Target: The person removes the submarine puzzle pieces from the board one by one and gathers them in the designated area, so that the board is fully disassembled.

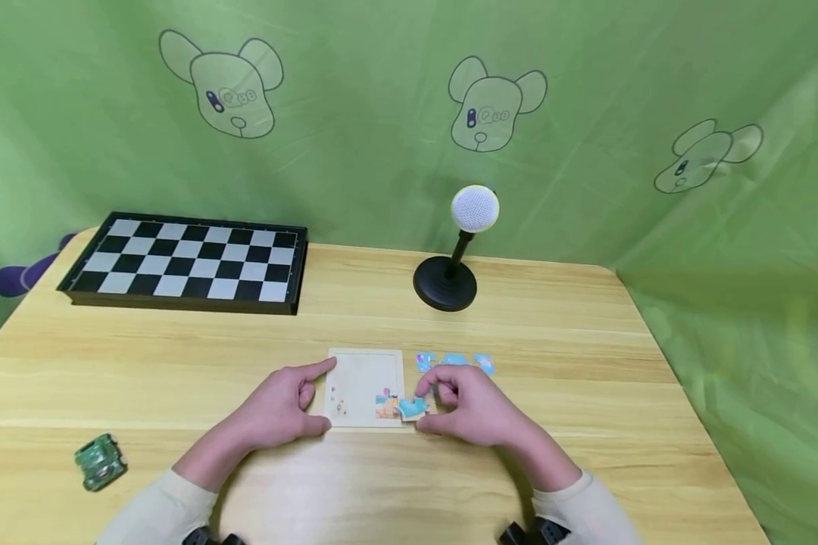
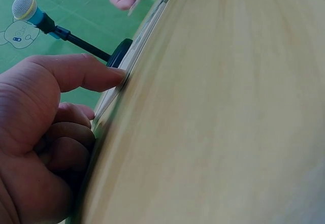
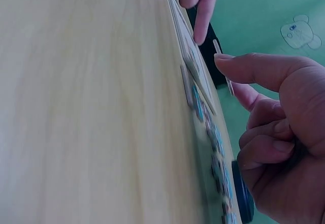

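A pale square puzzle board point(image 1: 361, 378) lies on the wooden table point(image 1: 409, 325), with one colourful piece point(image 1: 385, 406) set near its lower right. My left hand point(image 1: 279, 409) rests at the board's left edge, its straight index finger point(image 2: 101, 76) touching the top-left corner, the other fingers curled. My right hand point(image 1: 463, 405) pinches a blue puzzle piece point(image 1: 413, 409) between thumb and fingers, just above the board's lower right corner. In the right wrist view the piece point(image 3: 216, 45) shows edge-on, tilted above the board point(image 3: 190, 56). Several loose blue pieces point(image 1: 453, 361) lie just right of the board.
A microphone point(image 1: 474, 209) on a round black base point(image 1: 445, 283) stands behind the board. A folded chessboard point(image 1: 187, 261) lies at the back left. A small green toy car point(image 1: 100, 462) sits near the front left edge. Green cloth hangs behind and at the right.
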A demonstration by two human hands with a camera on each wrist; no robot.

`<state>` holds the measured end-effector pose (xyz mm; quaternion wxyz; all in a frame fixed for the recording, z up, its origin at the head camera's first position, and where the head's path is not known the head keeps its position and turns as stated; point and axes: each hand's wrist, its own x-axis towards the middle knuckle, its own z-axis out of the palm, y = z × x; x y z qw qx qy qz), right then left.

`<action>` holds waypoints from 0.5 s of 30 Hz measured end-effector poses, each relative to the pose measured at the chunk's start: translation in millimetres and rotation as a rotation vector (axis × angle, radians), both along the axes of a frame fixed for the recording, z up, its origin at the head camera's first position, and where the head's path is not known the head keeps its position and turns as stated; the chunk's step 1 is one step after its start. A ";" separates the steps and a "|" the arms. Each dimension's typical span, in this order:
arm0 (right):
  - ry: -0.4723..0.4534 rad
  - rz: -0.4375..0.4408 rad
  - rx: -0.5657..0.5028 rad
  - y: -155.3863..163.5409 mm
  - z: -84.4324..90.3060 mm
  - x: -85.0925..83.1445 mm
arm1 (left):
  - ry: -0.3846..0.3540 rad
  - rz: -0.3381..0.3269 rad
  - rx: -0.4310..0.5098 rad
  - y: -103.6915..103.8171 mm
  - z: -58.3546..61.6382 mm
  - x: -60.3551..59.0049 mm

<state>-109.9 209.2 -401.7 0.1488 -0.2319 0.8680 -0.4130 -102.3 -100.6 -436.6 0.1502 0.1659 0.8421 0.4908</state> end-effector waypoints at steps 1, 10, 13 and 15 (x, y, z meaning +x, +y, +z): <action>0.000 -0.005 0.002 3.0 0.1 0.8 | 0.001 0.000 0.000 -0.1 -0.1 0.1; -0.001 -0.052 0.009 28.9 -0.8 8.2 | 0.004 -0.002 0.001 0.0 0.5 0.8; 0.000 -0.065 0.022 36.5 -0.8 11.0 | 0.004 -0.001 0.003 0.2 0.9 1.0; 0.000 -0.070 0.029 40.9 -0.7 12.7 | 0.002 -0.001 0.004 0.3 1.3 1.2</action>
